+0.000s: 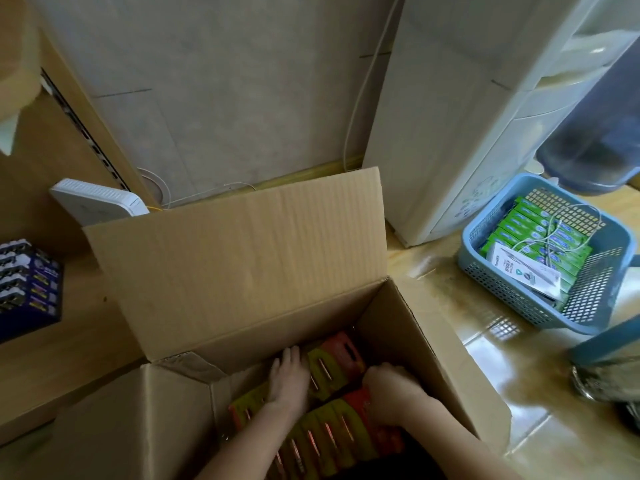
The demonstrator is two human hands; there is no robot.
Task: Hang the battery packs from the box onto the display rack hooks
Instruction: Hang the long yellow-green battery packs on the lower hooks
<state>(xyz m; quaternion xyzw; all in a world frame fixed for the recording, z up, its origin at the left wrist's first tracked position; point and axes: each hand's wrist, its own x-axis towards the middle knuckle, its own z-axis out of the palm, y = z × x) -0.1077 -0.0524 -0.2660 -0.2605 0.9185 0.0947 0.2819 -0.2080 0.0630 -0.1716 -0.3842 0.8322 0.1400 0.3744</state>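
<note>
An open cardboard box (242, 251) stands on the floor in front of me, its far flap upright. Inside lie rows of yellow-green and red battery packs (332, 434), overlapping like tiles. Both my hands are down in the box. My left hand (289, 377) rests flat on the packs near the box's far wall, fingers together. My right hand (389, 389) curls over the edge of a red and green stack at the right, fingers tucked among the packs. No display rack hooks are in view.
A blue plastic basket (588, 306) with green boxes and a white cord sits on the tiled floor at right. A white water dispenser (460, 116) stands behind it. A wooden shelf (69, 334) at left carries a dark blue product box (29, 289) and a white router (97, 200).
</note>
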